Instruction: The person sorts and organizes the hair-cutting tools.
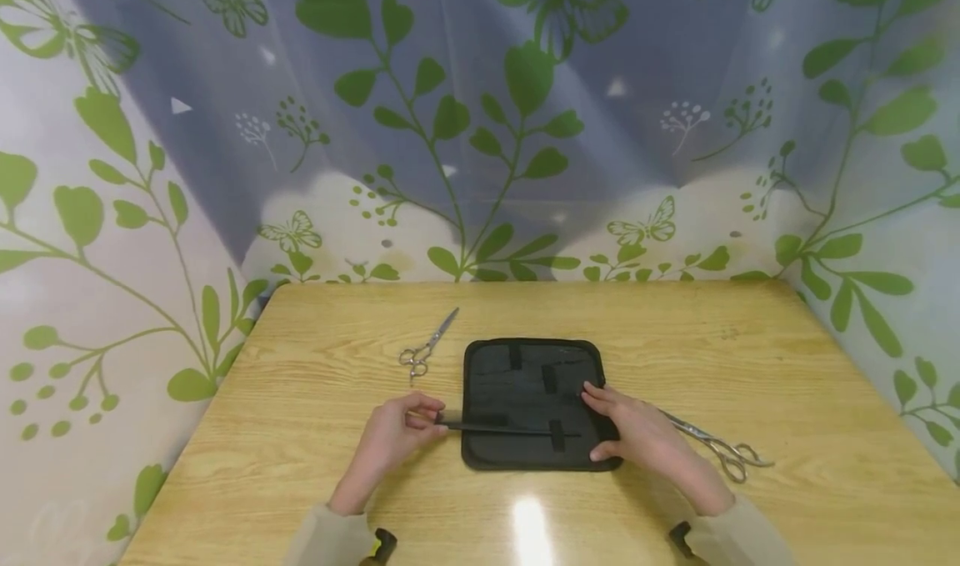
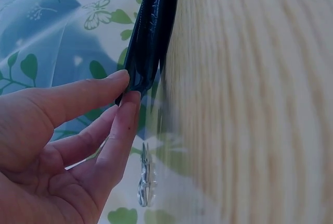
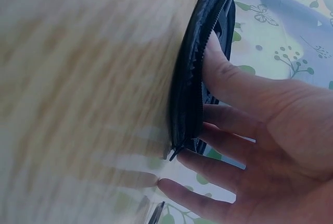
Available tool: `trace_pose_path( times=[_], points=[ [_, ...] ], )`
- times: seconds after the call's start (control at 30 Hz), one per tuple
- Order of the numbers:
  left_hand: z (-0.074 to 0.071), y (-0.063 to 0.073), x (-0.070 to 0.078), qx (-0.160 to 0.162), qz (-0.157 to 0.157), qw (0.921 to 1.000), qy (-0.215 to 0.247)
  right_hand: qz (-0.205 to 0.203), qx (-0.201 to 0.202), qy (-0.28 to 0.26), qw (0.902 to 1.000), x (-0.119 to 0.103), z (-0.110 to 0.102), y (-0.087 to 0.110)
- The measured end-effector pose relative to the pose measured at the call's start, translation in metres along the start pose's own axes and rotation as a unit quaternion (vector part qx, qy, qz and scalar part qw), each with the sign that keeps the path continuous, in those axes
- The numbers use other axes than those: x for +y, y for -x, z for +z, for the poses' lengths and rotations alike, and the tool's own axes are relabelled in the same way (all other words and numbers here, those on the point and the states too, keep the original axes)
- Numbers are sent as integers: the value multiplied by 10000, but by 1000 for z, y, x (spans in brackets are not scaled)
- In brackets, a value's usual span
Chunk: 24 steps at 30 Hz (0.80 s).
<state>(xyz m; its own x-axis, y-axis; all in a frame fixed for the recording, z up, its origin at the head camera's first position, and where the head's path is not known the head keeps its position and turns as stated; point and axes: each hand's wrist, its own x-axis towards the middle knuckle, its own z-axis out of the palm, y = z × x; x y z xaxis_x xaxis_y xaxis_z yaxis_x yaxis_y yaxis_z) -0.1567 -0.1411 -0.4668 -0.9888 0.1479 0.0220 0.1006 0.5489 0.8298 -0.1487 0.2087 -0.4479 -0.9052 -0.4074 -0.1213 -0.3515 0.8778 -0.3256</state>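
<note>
A black case (image 1: 517,383) lies opened flat on the wooden table, with small elastic loops across its inside. My left hand (image 1: 401,433) pinches the left end of a thin black comb (image 1: 487,428) between thumb and fingers. The comb's slim right part passes under a loop near the case's front edge. Along the right side, my right hand (image 1: 645,433) rests on the case with fairly straight, spread fingers. The right wrist view shows its thumb inside the zippered edge (image 3: 190,83).
Silver scissors (image 1: 426,351) lie left of the case, beyond my left hand. Another silver pair of scissors (image 1: 723,449) lies to the right, partly behind my right hand. A leaf-patterned curtain (image 1: 465,132) stands behind the table (image 1: 337,316).
</note>
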Motion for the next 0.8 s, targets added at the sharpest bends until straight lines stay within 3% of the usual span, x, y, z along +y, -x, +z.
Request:
trace_pose_path(
  times=[0.47, 0.8],
  points=[
    [-5, 3, 2, -285, 279, 9992, -22, -6, -33, 13, 10000, 1, 1, 0],
    [-3, 0, 1, -205, 251, 9994, 69, -34, 21, -5, 10000, 0, 0, -1]
  ],
)
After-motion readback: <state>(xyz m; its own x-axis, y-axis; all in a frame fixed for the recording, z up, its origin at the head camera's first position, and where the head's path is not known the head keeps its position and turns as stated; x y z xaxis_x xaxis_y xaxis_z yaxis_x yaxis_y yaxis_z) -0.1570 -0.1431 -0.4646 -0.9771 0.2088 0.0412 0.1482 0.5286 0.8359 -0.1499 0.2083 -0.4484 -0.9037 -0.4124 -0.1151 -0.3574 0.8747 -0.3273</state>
